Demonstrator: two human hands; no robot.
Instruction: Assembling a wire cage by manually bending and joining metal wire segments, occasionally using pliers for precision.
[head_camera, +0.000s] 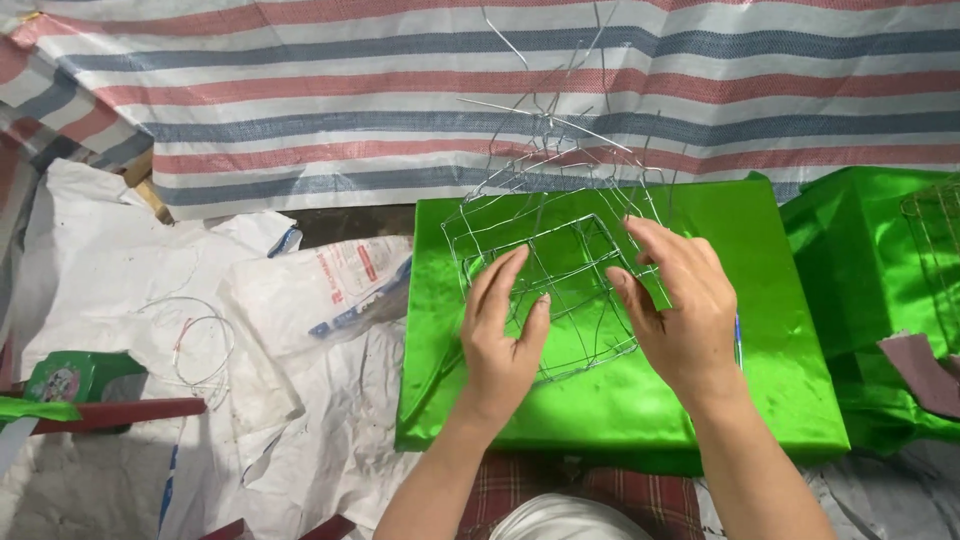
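Note:
A box-shaped frame of thin silver wire (560, 235) rests on a shiny green cloth-covered board (600, 400). Loose wire ends stick up from its far side. My left hand (503, 335) lies on the near left part of the frame, fingers together and pointing up. On the frame's right side, my right hand (680, 305) has its fingers curled over the wires. Both hands press or grip the wire frame.
A striped red, blue and white tarp (400, 90) hangs behind. White woven sacks (150, 300) and a loose wire loop (200, 345) lie to the left, with a green tape roll (75, 380). More green cloth (870, 260) and another wire frame (935, 240) sit at right.

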